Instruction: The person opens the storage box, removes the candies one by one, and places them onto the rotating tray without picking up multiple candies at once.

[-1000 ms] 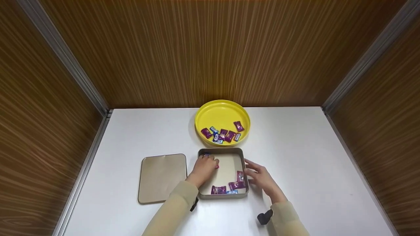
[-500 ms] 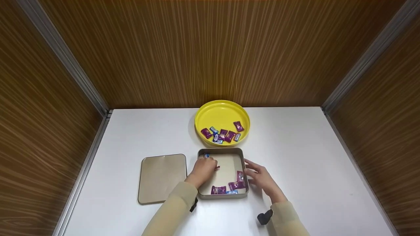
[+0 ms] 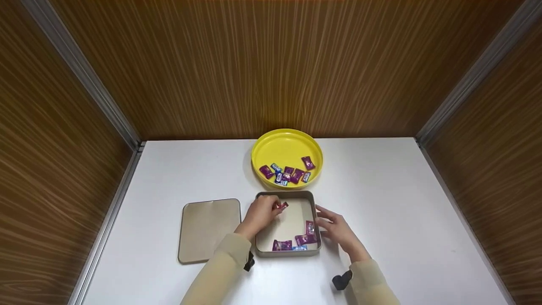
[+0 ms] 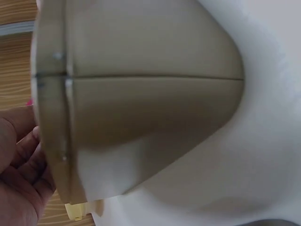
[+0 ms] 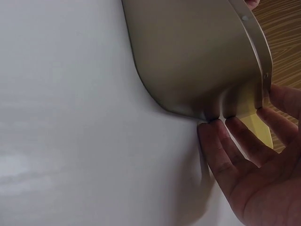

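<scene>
Above the inside of an open square metal tin (image 3: pixel 292 195), my left hand (image 3: pixel 260 214) pinches a small red-pink wrapped candy (image 3: pixel 283 206) between thumb and fingers. Several wrapped candies lie along the tin's front and right side: purple ones (image 3: pixel 305 240) and a light blue one (image 3: pixel 299 248). My right hand (image 3: pixel 338 233) rests its fingertips against the tin's right outer wall. In the right wrist view those fingers (image 5: pixel 247 141) are nearly straight on the metal. The tin's wall (image 4: pixel 141 113) hides the candy's end of the left hand (image 4: pixel 21 165) in the left wrist view.
A round yellow tray (image 3: pixel 283 148) with several purple and blue candies stands just behind the tin. The tin's flat lid (image 3: pixel 209 231) lies on the white table (image 3: pixel 402 203) to the left. Wood-grain panels (image 3: pixel 271 67) enclose the table's back and sides.
My left hand has moved slightly back inside the tin, and the red-pink candy shows more clearly. The blue candy in the tin's back left corner is now hidden. My right hand stays still.
</scene>
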`<action>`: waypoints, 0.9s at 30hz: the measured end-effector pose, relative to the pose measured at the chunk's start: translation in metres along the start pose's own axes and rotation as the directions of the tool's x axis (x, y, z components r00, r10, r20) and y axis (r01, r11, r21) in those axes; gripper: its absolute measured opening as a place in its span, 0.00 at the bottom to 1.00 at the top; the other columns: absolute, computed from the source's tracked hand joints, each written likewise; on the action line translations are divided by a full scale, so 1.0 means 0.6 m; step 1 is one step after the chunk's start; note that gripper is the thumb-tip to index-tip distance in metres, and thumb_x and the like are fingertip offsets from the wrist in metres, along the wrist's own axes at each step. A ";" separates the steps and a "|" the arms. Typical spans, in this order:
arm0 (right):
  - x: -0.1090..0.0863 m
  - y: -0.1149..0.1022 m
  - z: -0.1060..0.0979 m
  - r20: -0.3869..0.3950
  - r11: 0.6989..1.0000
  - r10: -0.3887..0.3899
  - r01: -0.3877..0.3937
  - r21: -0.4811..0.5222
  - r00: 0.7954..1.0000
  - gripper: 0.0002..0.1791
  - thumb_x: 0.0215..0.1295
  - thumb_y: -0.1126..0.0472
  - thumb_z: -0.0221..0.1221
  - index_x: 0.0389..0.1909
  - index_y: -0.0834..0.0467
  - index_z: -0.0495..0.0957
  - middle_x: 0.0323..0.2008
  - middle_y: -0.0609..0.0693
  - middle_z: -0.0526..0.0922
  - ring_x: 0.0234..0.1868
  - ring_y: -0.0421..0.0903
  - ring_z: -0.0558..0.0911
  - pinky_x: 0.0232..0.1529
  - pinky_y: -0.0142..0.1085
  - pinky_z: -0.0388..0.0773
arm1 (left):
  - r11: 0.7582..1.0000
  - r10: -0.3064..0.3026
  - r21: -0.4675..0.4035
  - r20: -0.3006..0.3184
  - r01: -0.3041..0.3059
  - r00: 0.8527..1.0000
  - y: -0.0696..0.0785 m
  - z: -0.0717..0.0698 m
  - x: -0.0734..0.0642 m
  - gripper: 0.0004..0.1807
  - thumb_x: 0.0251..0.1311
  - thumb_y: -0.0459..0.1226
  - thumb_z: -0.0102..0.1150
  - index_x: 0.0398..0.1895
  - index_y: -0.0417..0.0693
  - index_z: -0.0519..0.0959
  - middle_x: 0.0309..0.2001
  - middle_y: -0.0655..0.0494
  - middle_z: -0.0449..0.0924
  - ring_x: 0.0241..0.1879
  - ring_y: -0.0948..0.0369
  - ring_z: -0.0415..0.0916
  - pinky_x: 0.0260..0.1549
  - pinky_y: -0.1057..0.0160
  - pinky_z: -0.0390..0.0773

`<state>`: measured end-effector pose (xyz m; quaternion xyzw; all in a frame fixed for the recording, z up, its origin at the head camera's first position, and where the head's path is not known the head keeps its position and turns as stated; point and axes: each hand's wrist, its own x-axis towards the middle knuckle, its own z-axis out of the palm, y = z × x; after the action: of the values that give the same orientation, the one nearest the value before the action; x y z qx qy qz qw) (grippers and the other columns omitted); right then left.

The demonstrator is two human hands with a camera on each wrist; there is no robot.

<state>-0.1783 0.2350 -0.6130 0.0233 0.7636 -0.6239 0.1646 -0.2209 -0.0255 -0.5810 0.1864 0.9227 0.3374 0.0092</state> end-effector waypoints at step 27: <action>0.000 0.003 0.002 -0.028 0.999 0.016 -0.017 -0.028 0.999 0.29 0.71 0.61 0.57 0.72 0.55 0.65 0.65 0.63 0.69 0.62 0.62 0.73 0.52 0.48 0.78 | 0.884 -0.289 -0.418 -0.131 0.212 0.948 -0.029 -0.058 0.042 0.04 0.59 0.29 0.64 0.37 0.38 0.82 0.30 0.52 0.80 0.29 0.60 0.77 0.29 0.64 0.79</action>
<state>-0.1777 0.2343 -0.6147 0.0360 0.7744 -0.6113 0.1591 -0.2551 -0.0504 -0.5624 0.0263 0.8475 0.5301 0.0027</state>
